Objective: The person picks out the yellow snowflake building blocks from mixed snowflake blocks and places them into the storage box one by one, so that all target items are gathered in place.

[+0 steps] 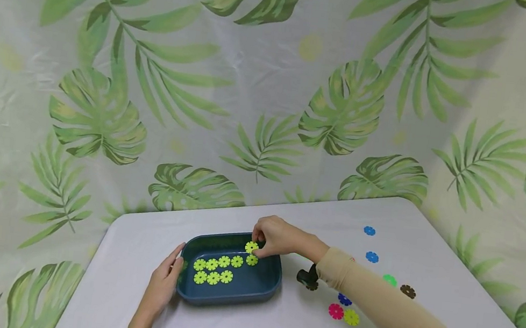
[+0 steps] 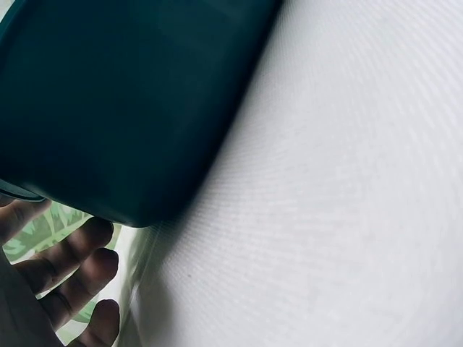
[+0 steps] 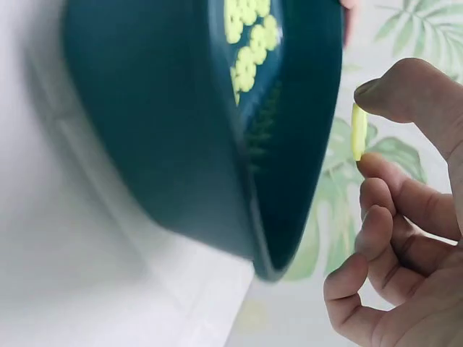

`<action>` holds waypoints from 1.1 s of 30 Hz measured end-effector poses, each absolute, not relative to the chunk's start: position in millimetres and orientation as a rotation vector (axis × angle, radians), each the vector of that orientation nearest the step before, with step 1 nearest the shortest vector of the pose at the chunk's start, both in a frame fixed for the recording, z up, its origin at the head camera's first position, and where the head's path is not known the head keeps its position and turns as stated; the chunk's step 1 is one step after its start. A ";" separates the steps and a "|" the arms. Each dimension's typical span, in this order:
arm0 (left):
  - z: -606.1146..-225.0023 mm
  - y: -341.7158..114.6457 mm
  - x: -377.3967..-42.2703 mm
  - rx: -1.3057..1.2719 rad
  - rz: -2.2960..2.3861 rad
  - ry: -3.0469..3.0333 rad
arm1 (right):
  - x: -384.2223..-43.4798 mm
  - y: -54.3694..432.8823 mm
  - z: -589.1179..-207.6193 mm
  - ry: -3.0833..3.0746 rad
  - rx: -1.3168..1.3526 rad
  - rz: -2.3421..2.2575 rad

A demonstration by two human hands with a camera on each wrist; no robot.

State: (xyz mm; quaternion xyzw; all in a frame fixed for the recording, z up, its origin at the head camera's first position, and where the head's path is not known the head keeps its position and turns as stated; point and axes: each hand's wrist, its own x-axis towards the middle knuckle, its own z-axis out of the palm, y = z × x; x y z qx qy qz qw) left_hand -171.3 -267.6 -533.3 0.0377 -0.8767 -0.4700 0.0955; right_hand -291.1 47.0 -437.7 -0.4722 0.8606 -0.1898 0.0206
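A dark teal rectangular basin (image 1: 248,295) stands on the table with several yellow-green notched discs (image 1: 213,278) lying inside in two rows. My right hand (image 1: 279,237) is over its far right part, pinching a yellow-green notched disc (image 3: 359,131) edge-on between thumb and index finger, the other fingers loosely bent. At the basin's left end my left hand (image 1: 162,284) touches the outer wall and rim with extended fingers. In the left wrist view, several of its fingers (image 2: 79,278) are spread below the basin's corner, apart from it.
Right of the basin lie loose discs: blue (image 1: 372,257), green (image 1: 390,280), brown (image 1: 407,291), pink (image 1: 336,311), yellow-green (image 1: 351,317) and dark blue (image 1: 345,299). The right forearm passes over some of them. Behind the white table (image 1: 138,236) hangs a leaf-patterned curtain (image 1: 269,105).
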 end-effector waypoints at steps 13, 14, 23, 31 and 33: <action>-536.0 -268.3 -172.5 0.127 -1.428 -2.602 | -289.9 1.2 -433.7 2.567 -1.495 -0.282; -536.0 -268.3 -172.4 0.126 -1.432 -2.601 | -289.8 -1.4 -433.9 2.563 -1.494 -0.255; -534.2 -269.5 -172.8 0.109 -1.449 -2.586 | -289.0 -16.2 -439.0 2.533 -1.462 -0.032; -534.0 -270.9 -172.9 0.112 -1.453 -2.588 | -290.3 -26.3 -449.0 2.489 -1.409 0.063; -533.2 -270.8 -172.3 0.105 -1.459 -2.584 | -290.3 -28.6 -450.2 2.485 -1.405 0.074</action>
